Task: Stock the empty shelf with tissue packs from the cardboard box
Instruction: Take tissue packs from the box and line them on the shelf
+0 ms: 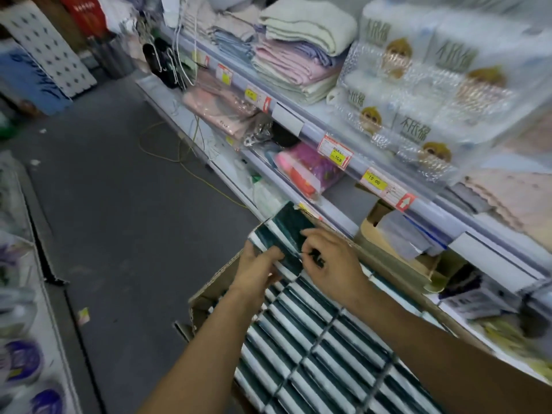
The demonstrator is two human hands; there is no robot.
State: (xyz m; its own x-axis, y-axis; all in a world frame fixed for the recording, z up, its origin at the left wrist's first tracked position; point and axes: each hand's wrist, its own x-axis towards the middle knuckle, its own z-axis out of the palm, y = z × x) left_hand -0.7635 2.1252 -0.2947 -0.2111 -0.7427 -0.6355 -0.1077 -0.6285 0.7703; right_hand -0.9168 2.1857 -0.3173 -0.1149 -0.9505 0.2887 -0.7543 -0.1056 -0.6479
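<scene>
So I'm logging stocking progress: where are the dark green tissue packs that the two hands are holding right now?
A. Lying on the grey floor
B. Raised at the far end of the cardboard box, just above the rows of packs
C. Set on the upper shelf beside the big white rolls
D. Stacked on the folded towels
B: both the left hand and the right hand hold the dark green tissue packs at the far end of the cardboard box, above the packed rows.

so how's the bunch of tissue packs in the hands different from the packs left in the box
The held tissue packs are lifted at the far end of the cardboard box, dark green faces showing, gripped by the left hand and right hand. The boxed packs stand on edge in tight rows, untouched. Both share the green-and-white wrapping.
</scene>
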